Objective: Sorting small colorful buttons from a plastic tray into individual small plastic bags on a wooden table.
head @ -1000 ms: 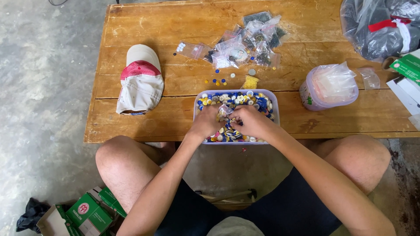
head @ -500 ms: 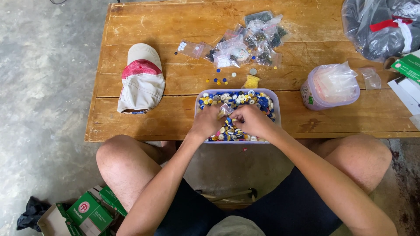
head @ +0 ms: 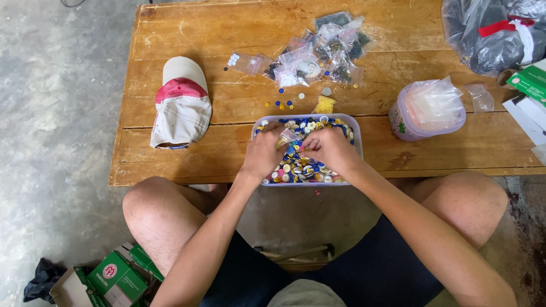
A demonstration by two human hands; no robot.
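Your left hand (head: 265, 152) and your right hand (head: 328, 149) were both down in the shallow, pale lilac plastic tray (head: 357, 132) that sat at the near edge of the worn wooden plank table (head: 187, 28), directly in front of your knees. The tray was heaped with small round buttons (head: 304, 170) in blue, yellow, white and gold.

Between the two hands you held a small clear plastic zip bag (head: 288, 137). Your left fingers were pinched on it, and your right fingers were curled in close against it; whether they gripped the bag's mouth or a button, I could not tell.

By my reading, that bag was thin, limp and nearly weightless, so it would have folded or slid unless you took it by the stiffer zip strip at the top, one hand at each side of the opening. The buttons looked hard, smooth and light, apt to slip from fingertips and skitter off, so a pinch across the flat faces was the safer hold.

Further back lay a cluster of filled clear bags (head: 321, 54), a few loose buttons (head: 281, 104), a white and red cap (head: 181, 103) to your left and a bag-lined lilac tub (head: 425, 111) to your right.
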